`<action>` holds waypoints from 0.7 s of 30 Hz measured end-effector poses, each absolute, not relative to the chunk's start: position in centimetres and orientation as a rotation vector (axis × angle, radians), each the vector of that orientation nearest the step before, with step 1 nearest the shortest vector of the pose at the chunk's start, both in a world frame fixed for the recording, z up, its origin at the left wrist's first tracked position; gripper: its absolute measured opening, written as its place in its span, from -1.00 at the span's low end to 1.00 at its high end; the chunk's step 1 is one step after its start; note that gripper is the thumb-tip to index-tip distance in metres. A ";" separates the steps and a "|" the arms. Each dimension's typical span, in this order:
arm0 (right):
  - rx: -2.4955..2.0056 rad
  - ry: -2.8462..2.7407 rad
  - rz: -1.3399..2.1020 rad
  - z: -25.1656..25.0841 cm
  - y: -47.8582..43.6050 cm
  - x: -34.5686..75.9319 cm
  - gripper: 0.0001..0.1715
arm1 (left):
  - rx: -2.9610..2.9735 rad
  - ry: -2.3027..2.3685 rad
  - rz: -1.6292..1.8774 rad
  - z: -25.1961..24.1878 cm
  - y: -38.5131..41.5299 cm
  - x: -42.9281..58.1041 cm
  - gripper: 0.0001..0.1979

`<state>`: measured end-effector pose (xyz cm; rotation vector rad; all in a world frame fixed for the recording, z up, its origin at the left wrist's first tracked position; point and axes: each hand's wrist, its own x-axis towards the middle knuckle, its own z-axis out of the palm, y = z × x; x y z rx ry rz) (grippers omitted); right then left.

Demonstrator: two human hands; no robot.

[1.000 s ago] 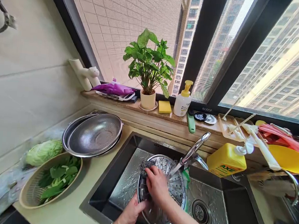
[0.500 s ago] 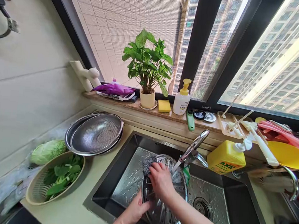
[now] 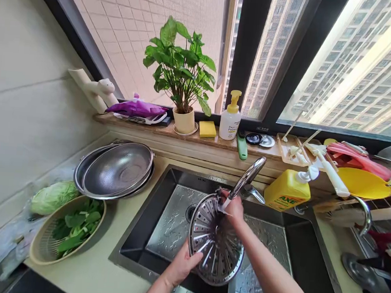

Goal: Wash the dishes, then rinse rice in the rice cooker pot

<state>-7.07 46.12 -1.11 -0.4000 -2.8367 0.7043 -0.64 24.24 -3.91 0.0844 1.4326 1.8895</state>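
Observation:
A round slotted metal steamer tray (image 3: pixel 205 237) is tilted over the sink (image 3: pixel 134 232). My left hand (image 3: pixel 183 265) grips its lower left rim, thumb on the slotted face and fingers behind. At the upper right rim is my right hand (image 3: pixel 234 208), its fingers curled over the edge. A bit of the dark steel wool scrubber (image 3: pixel 219 192) shows at those fingertips; most of it is hidden. Water runs from the faucet (image 3: pixel 247 177) onto my right hand and the tray.
Stacked metal strainers (image 3: pixel 119 170) and a basket (image 3: pixel 33 246) of leafy greens stand left on the counter. Behind the sink are a yellow detergent bottle (image 3: pixel 288 190), a potted plant (image 3: pixel 184 121), a sponge (image 3: pixel 207 129) and a white pump bottle (image 3: pixel 230 124). Utensils crowd the right side.
The tray has turned, its slotted face now more toward me. My right hand has moved from its upper left rim to the upper right, under the faucet. The view has shifted slightly.

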 end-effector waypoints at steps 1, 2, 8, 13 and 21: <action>-0.488 -2.820 0.700 -1.7 46.6 -7.1 -0.58 | 0.088 1.436 1.895 -3.9 24.2 -0.6 -0.35; -0.512 -2.804 0.711 -2.3 46.5 -6.8 -0.58 | 0.094 1.438 1.904 -4.0 24.2 -0.6 -0.36; 0.035 -2.708 0.882 -4.5 37.0 1.2 -0.53 | -0.241 1.011 2.031 -4.4 23.7 -2.3 -0.34; -0.070 -2.684 0.688 -7.7 42.8 6.0 -0.58 | -0.383 0.747 1.989 -5.2 23.2 -3.8 -0.41; -0.163 -2.751 0.569 -5.5 39.5 -0.6 -0.58 | -0.476 0.677 2.061 -3.9 24.6 -3.6 -0.51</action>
